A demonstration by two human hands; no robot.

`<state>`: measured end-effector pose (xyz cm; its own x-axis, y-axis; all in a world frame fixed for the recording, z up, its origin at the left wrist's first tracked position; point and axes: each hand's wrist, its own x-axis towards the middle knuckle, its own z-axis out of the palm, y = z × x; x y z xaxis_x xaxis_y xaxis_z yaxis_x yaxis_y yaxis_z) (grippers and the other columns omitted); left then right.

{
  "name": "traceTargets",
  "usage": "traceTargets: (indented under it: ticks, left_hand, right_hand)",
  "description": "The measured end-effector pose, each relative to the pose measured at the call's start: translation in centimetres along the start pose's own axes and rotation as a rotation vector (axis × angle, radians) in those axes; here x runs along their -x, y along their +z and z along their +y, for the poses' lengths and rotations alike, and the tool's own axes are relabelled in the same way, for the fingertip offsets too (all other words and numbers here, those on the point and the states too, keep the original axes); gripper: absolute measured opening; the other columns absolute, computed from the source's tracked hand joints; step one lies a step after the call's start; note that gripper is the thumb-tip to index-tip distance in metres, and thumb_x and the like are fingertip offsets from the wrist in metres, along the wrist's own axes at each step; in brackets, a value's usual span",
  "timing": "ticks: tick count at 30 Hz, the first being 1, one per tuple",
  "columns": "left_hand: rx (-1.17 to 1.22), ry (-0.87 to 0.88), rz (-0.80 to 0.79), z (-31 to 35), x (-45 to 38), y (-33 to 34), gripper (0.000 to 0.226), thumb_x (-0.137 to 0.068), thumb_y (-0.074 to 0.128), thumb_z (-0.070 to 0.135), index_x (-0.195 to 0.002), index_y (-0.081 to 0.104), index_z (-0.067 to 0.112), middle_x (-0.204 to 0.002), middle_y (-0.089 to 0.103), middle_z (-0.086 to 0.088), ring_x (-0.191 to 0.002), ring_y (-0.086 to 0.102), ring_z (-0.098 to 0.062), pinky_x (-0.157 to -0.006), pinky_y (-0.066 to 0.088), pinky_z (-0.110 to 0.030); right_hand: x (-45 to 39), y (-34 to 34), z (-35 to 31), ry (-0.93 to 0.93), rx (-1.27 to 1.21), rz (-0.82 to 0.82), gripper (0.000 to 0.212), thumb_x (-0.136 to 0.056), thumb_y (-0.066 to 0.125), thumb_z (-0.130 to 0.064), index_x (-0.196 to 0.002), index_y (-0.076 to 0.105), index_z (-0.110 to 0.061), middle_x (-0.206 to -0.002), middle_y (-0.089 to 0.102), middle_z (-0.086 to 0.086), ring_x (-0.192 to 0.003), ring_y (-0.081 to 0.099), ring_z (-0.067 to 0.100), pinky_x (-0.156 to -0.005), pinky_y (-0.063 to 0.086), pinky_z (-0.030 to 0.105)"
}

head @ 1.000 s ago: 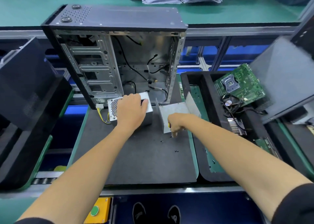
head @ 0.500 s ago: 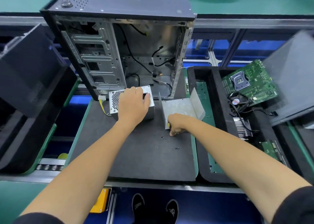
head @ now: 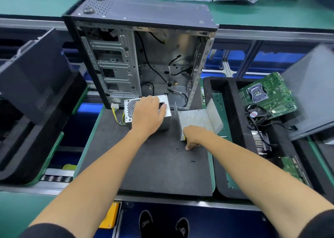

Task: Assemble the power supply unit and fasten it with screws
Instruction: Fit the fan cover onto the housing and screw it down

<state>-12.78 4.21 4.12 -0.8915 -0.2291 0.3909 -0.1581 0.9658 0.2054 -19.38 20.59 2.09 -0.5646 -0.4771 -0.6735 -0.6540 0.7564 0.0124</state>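
Power supply unit sits on the dark mat at centre frame, just in front of the open computer case. Left hand rests on top of it, fingers curled over its far edge. Right hand is lower right of it, fingers curled down, fingertip touching the mat beside the bent metal bracket; whether it pinches anything I cannot tell. Small black screws lie just left of that fingertip.
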Motion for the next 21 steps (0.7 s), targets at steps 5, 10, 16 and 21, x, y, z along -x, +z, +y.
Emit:
traceTargets:
  ticks: [5, 10, 16, 21]
  left_hand:
    - [0.018, -0.003, -0.003, -0.2, 0.0, 0.2, 0.035, -0.096, 0.049, 0.032, -0.070, 0.042, 0.010, -0.068, 0.043, -0.007, -0.066, 0.040, -0.028, -0.061, 0.027, -0.036]
    - [0.069, -0.014, -0.025, -0.3, 0.1, 0.0, 0.034, -0.096, 0.049, 0.030, -0.071, 0.041, 0.010, -0.069, 0.045, -0.010, -0.068, 0.040, -0.029, -0.063, 0.029, -0.038]
    - [0.302, -0.030, -0.112, -1.5, -0.3, -0.4, 0.023, -0.090, 0.056, 0.018, -0.070, 0.046, 0.011, -0.068, 0.047, -0.001, -0.072, 0.043, -0.025, -0.066, 0.033, -0.035]
    - [0.753, -0.133, -0.297, -3.7, -0.4, -1.9, 0.023, -0.078, 0.058, -0.006, -0.080, 0.057, 0.016, -0.068, 0.051, 0.006, -0.059, 0.041, -0.007, -0.059, 0.037, -0.019]
  right_hand:
    - [-0.5, 0.6, -0.4, 0.015, 0.007, 0.008, 0.022, -0.078, 0.060, -0.004, -0.058, 0.052, -0.009, -0.060, 0.056, 0.007, -0.067, 0.055, 0.025, -0.057, 0.044, 0.026]
    - [-0.7, 1.2, 0.0, -0.005, -0.078, -0.033, 0.023, -0.081, 0.058, -0.007, -0.059, 0.053, -0.011, -0.064, 0.060, 0.010, -0.065, 0.054, 0.026, -0.060, 0.042, 0.025]
    - [1.0, -3.9, 1.3, -0.039, -0.161, -0.064, 0.021, -0.077, 0.058, -0.006, -0.059, 0.049, -0.010, -0.065, 0.063, 0.008, -0.043, 0.039, 0.020, -0.042, 0.030, 0.018]
    - [3.6, -11.6, 0.9, -0.150, -0.408, 0.164, 0.008, -0.078, 0.067, -0.011, -0.073, 0.070, -0.006, -0.065, 0.069, 0.006, -0.048, 0.047, 0.016, -0.045, 0.038, 0.021]
